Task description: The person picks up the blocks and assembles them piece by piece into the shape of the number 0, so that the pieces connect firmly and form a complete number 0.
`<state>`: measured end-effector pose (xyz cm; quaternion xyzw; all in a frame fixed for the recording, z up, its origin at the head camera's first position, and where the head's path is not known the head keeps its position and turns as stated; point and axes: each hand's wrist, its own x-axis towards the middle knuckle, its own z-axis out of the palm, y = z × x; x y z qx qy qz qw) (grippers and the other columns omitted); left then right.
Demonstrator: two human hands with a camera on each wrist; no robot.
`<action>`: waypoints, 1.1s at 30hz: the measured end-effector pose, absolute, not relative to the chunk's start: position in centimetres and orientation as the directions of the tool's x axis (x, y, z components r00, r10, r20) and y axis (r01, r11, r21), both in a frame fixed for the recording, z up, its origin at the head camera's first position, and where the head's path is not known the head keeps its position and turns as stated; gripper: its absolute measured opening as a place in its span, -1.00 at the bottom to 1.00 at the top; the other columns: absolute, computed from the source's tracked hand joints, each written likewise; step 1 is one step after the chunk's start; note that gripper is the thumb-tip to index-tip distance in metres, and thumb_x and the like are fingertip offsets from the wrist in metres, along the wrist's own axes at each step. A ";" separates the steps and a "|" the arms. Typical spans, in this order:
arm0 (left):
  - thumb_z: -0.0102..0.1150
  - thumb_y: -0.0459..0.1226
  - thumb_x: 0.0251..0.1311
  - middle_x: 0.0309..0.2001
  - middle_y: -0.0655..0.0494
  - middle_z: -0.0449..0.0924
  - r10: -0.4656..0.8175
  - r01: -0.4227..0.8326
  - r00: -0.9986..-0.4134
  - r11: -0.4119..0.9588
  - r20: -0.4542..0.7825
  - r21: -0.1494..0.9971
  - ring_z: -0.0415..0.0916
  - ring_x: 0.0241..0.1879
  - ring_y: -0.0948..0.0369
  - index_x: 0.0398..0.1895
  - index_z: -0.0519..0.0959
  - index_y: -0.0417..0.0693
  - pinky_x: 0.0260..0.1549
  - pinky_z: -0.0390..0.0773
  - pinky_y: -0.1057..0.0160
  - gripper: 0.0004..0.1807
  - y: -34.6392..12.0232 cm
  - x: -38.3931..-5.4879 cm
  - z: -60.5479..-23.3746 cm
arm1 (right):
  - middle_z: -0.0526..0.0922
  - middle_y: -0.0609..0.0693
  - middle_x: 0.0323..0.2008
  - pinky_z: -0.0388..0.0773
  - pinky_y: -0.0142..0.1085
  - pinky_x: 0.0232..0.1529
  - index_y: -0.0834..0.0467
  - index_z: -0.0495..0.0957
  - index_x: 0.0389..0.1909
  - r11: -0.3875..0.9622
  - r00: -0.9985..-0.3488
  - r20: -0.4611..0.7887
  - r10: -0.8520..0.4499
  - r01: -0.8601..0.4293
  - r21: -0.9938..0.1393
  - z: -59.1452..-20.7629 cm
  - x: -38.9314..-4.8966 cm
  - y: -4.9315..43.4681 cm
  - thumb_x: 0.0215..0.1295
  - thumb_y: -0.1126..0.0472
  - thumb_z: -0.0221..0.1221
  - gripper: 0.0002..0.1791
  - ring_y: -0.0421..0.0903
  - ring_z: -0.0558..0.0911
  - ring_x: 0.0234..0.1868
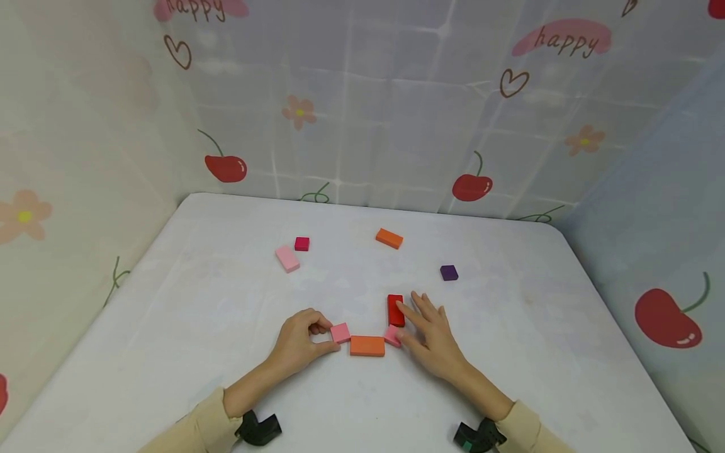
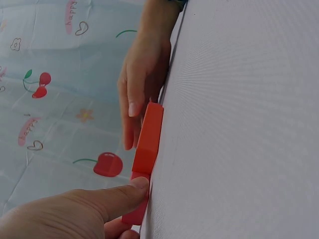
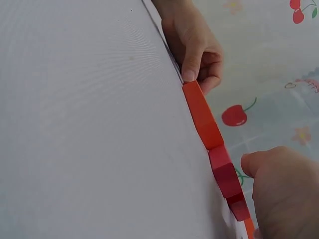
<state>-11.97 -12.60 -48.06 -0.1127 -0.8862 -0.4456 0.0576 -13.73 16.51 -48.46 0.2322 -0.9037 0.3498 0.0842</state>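
An orange rectangular block [image 1: 367, 346] lies flat on the white table, with a small pink block at each upper corner. My left hand [image 1: 301, 340] pinches the left pink block [image 1: 340, 333] between thumb and fingers; the left wrist view shows the thumb along this block's side. On the right, the other pink block [image 1: 393, 335] meets the lower end of a red rectangular block [image 1: 396, 310], which points away from me. My right hand [image 1: 433, 340] is spread beside these two, its index fingertip at the red block and its thumb by the pink one.
Farther back on the table [image 1: 510, 377] lie a pink rectangular block [image 1: 287, 258], a small crimson block [image 1: 302, 243], an orange block [image 1: 389, 238] and a dark purple block [image 1: 449, 272]. A printed curtain [image 1: 374, 126] stands behind the table's far edge and along its sides.
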 end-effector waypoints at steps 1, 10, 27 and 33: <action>0.63 -0.26 -0.27 -0.46 0.30 0.51 0.149 0.252 -0.968 0.577 0.204 0.777 0.41 -0.40 0.34 -0.45 0.64 0.08 -0.35 0.49 0.39 -0.69 -12.6 -12.0 -48.1 | 0.27 0.26 0.42 -0.15 0.47 0.31 0.04 0.44 0.33 0.653 -0.880 0.310 -0.360 -0.475 -0.590 -48.5 -13.7 16.5 0.21 0.10 0.27 -0.38 0.37 0.14 0.46; 0.63 -0.26 -0.27 -0.47 0.29 0.51 0.154 0.258 -0.966 0.579 0.206 0.774 0.40 -0.41 0.33 -0.45 0.64 0.06 -0.36 0.47 0.39 -0.69 -12.6 -12.0 -48.0 | 0.29 0.24 0.42 -0.16 0.42 0.35 0.03 0.43 0.34 0.700 -0.886 0.270 -0.376 -0.463 -0.544 -48.4 -13.6 16.4 0.20 0.06 0.26 -0.36 0.32 0.15 0.47; 0.63 -0.26 -0.27 -0.45 0.26 0.50 0.157 0.235 -0.972 0.567 0.176 0.789 0.40 -0.39 0.31 -0.34 0.66 -0.02 -0.35 0.48 0.39 -0.64 -12.7 -12.0 -47.9 | 0.30 0.24 0.41 -0.17 0.40 0.37 0.02 0.43 0.34 0.717 -0.893 0.245 -0.377 -0.449 -0.533 -48.3 -13.5 16.3 0.20 0.03 0.24 -0.36 0.30 0.14 0.48; 0.62 -0.25 -0.24 -0.41 0.24 0.51 0.176 0.199 -0.977 0.568 0.118 0.799 0.41 -0.35 0.29 -0.21 0.63 -0.10 -0.31 0.51 0.39 -0.54 -12.9 -12.0 -47.4 | 0.31 0.24 0.41 -0.17 0.41 0.36 0.03 0.44 0.33 0.718 -0.891 0.250 -0.379 -0.453 -0.529 -48.4 -13.6 16.4 0.20 0.03 0.25 -0.36 0.30 0.15 0.47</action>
